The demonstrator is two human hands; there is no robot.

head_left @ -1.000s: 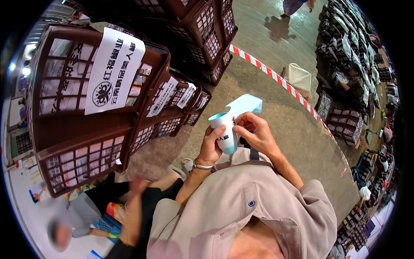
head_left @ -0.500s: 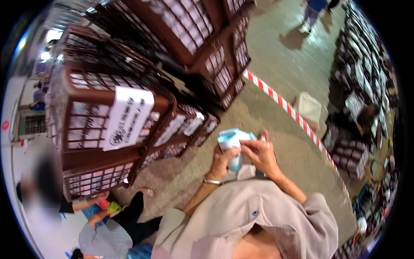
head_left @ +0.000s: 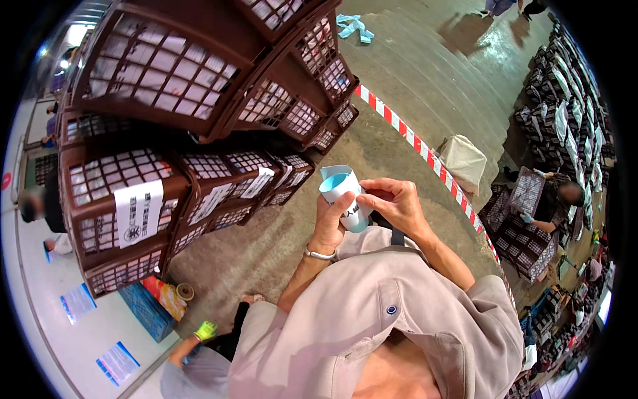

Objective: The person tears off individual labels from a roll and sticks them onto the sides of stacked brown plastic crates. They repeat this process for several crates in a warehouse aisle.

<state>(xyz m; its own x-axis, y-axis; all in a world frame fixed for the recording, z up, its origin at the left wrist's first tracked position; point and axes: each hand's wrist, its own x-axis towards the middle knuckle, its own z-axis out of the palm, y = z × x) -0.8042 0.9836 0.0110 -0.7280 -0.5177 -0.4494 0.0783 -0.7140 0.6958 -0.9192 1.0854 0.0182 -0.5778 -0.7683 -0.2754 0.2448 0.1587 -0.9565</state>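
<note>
Just in front of my chest is a roll of labels (head_left: 355, 218), white with dark print outside and light blue inside, its loose end curling up at the top. My left hand (head_left: 329, 225) wraps round its left side, the thumb pressed on the front. At the right side of the roll, the fingers of my right hand (head_left: 397, 205) are pinched together at its edge. Whether they grip a label there is too small to tell. Stacked brown plastic crates (head_left: 226, 143) with printed white labels on some sides stand to the left, apart from both hands.
Red-and-white tape (head_left: 419, 146) runs along the floor on the right, beside a pale sack (head_left: 463, 163). Beyond it, a person (head_left: 555, 206) handles more crates. Light blue strips (head_left: 357, 28) lie on the floor ahead. A yellow-gloved person (head_left: 205, 330) is at lower left, near a white table (head_left: 86, 339).
The light blue strip trailing beyond the roll no longer shows there. My right hand has closed in on the roll's edge. The view has shifted, and the crates on the left appear differently angled.
</note>
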